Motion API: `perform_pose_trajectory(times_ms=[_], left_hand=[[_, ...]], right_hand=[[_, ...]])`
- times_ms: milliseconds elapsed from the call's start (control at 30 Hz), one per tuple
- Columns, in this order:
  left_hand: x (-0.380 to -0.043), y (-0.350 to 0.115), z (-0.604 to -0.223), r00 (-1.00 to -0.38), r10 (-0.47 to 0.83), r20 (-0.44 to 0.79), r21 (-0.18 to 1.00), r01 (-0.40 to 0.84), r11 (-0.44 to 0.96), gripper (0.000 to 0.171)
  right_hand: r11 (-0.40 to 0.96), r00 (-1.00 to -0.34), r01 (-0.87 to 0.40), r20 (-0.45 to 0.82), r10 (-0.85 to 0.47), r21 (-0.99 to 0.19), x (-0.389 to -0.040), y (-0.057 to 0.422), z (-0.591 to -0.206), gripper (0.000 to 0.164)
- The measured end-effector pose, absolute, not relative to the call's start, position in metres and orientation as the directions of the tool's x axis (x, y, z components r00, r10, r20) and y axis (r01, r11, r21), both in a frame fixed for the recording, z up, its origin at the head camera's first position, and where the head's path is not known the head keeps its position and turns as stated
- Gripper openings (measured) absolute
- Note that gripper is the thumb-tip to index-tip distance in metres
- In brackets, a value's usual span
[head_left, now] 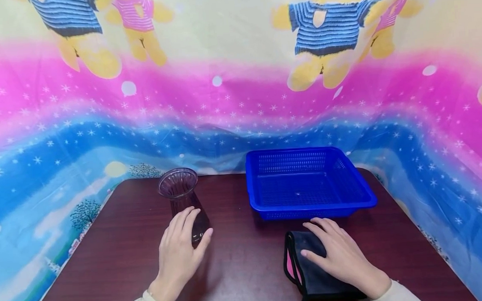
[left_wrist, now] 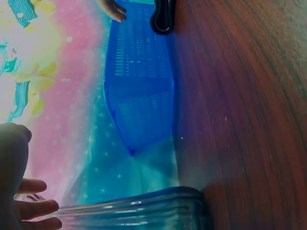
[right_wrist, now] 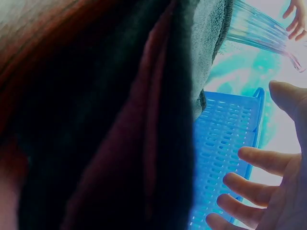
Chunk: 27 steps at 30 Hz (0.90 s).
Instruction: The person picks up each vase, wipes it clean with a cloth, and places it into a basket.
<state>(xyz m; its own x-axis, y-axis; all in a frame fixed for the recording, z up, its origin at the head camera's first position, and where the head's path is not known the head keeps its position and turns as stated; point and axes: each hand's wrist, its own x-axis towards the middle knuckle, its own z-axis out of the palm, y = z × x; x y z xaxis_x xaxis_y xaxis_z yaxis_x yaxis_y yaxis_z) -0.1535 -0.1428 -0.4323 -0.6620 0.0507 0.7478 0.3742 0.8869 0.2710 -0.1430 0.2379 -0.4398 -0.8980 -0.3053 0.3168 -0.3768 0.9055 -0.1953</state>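
Your left hand (head_left: 178, 249) was right at the tinted glass vase (head_left: 182, 200), thumb spread, fingers extended along it without curling round — and whether skin met glass, the views couldn't settle. The vase stood at about 10 o'clock from the bench's (head_left: 238, 267) middle. Over at 4 o'clock lay the dark folded item (head_left: 323, 281) with its black trim and pink inside, and your right hand (head_left: 342, 254) spread over it, fingers extended, taking no grip; contact couldn't be told there either. By the look of it, this was early work: both things rested on the bench, outside the blue basket (head_left: 316, 207), and a firm hold on either was yet to be taken.

Now for the edges! The basket filled the 1 o'clock side, its near rim just beyond your right fingertips, so a straight 12 o'clock push risked a knock. Behind it and the vase, the bench's far edge ran close to the printed backdrop (head_left: 222, 93). Your best room seemed to be the bench between your hands — with more at 9 o'clock from the vase. The near edge was out of view.
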Motion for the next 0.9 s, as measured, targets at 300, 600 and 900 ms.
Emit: perform_pose_trajectory(times_ms=[300,600,900], left_hand=[[-0.153,-0.157,-0.430,-0.623,0.004,0.782,0.301,0.384,0.873,0.045],[-0.158,-0.173,-0.428,-0.612,-0.073,0.787,0.364,0.365,0.857,0.036],[-0.168,-0.184,-0.427,-0.627,-0.174,0.759,0.451,0.314,0.835,0.037]], right_hand=[[0.910,-0.901,-0.371,0.308,-0.306,-0.183,-0.144,0.242,-0.442,0.065],[0.916,-0.906,-0.366,0.289,-0.310,-0.166,-0.145,0.245,-0.443,0.065],[0.916,-0.904,-0.371,0.283,-0.319,-0.152,-0.143,0.251,-0.443,0.064]])
